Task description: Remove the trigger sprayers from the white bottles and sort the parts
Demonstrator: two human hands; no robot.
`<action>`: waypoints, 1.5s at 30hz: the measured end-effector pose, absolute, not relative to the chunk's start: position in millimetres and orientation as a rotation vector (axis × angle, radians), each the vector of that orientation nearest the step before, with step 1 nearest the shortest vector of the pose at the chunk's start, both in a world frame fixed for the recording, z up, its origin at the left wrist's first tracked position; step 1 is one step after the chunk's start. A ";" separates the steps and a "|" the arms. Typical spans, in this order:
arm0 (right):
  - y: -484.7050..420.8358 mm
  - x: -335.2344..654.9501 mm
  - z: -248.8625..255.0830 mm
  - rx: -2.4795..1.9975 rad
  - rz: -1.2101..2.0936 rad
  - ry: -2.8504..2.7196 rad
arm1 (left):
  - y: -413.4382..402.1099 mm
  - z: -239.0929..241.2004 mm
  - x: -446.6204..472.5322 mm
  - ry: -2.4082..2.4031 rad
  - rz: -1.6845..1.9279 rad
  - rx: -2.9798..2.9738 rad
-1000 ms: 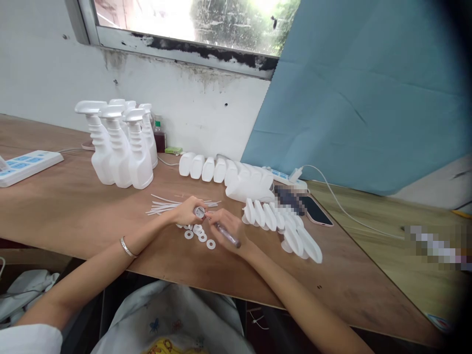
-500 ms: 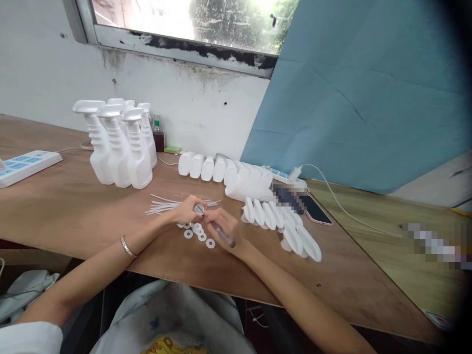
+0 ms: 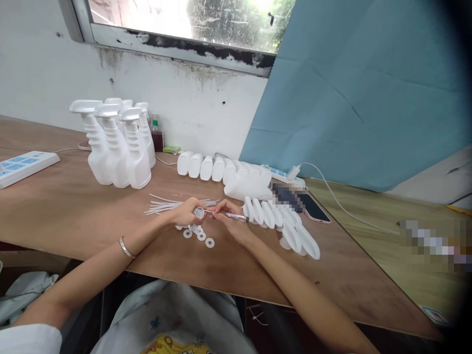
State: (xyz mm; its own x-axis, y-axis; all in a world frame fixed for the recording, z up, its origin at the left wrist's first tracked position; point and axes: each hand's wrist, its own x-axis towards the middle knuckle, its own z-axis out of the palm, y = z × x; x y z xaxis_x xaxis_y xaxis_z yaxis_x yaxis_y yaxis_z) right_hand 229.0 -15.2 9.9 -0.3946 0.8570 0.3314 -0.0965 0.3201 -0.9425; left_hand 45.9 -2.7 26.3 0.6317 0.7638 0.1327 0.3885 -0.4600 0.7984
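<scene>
My left hand (image 3: pixel 185 212) is closed around a white sprayer head (image 3: pixel 199 213); its round open end faces me and the rest is hidden in the fingers. In my right hand (image 3: pixel 233 227) is a screwdriver (image 3: pixel 236 217) with a clear handle, pinched near the front. Its thin metal shaft points left, with the tip at or just inside the round opening. Flat white washers (image 3: pixel 210 243) lie on the table just below my hands. Thin white tubes (image 3: pixel 162 205) are spread behind and left of my left hand.
Assembled white spray bottles (image 3: pixel 138 160) stand at the left. Several white bottles (image 3: pixel 206 168) lie in a row by the wall. White sprayer heads (image 3: pixel 293 235) lie to the right, near a phone (image 3: pixel 315 208). Power strips (image 3: pixel 27 167) sit at both sides on the brown table (image 3: pixel 110 231).
My right hand has turned the screwdriver from slanting down toward me to nearly level, its handle now pointing right. My left hand stays in place with the sprayer head.
</scene>
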 end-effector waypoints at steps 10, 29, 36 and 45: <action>-11.5 233.7 14.6 -0.665 1.419 -1.583 | -5.5 32.3 43.2 0.784 0.497 2.145; -10.0 232.9 3.1 -0.673 1.638 -1.544 | -13.5 47.4 41.1 1.042 0.102 2.726; -11.2 230.6 3.4 -0.689 1.679 -1.406 | -7.4 57.0 26.9 1.231 -0.028 2.764; -8.6 230.9 -1.8 -0.677 1.724 -1.377 | -6.0 68.5 12.2 1.443 -0.111 2.549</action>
